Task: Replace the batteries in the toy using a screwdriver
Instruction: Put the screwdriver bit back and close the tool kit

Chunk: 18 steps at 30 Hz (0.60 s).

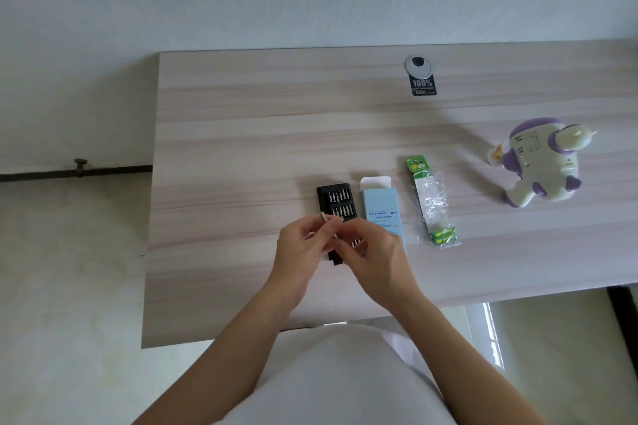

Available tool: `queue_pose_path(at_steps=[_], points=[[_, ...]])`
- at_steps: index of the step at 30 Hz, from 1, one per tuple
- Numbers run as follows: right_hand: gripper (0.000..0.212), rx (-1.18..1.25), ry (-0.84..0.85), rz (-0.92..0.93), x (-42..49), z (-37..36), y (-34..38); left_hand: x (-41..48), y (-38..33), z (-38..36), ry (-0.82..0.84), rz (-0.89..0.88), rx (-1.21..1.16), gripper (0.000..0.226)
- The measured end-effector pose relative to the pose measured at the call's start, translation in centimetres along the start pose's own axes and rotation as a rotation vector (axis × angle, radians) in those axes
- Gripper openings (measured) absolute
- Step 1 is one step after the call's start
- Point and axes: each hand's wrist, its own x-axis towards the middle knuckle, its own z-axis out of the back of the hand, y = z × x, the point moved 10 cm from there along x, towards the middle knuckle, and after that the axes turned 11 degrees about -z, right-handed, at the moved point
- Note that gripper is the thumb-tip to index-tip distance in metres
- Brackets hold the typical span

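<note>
Centre of frame, low: I see both hands raised just above the surface (241,148), meeting over the near end of the black bit case (336,198). The left hand (302,252) has its fingers curled round a slim silver screwdriver (328,224), which is tilted with its upper tip pointing to the upper left. The right hand (374,254) pinches the lower end of the same screwdriver with thumb and forefinger. I can't tell if there is a bit between those fingertips, it's too small.

The bit case lies open on the surface, with rows of silver bits showing; its near part is hidden behind the hands. Just to its right lies the light blue box (379,210), with its top flap open at the far end. Further right is the battery pack (431,203): a green header card, crumpled clear plastic, and green batteries at its near end.

The toy (542,166) is at the right of frame, well apart from the hands. It is a white and purple figure lying on the surface and nothing is touching it.

Top centre-right: a round cable grommet (417,65) is set in the surface, with a black "100%" sticker (423,85) just below it.
</note>
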Motion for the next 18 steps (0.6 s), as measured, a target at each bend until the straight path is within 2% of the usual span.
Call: queue_pose_path(at_steps=[2,4,8,10,14,18], points=[[0.004,-0.040,-0.020,-0.019,0.2,0.1,-0.3,0.5,0.7,0.7,-0.012,0.024,0.048,0.011],[0.004,-0.061,-0.054,-0.056,0.7,0.1,-1.1,1.4,1.1,2.1,-0.029,-0.007,0.197,0.016],[0.006,-0.091,-0.110,-0.145,2.2,-0.3,-2.3,3.1,0.7,3.8,0.072,-0.228,0.747,0.010],[0.007,-0.116,-0.146,-0.179,3.0,-0.9,-2.6,3.7,0.9,3.7,0.143,-0.320,0.919,0.015],[0.007,-0.172,-0.249,-0.172,4.1,-1.4,-2.2,4.2,1.0,3.4,0.192,-0.446,1.072,0.021],[0.008,-0.219,-0.270,-0.179,4.8,-2.1,-2.3,4.1,0.4,2.3,0.217,-0.537,1.135,0.035]])
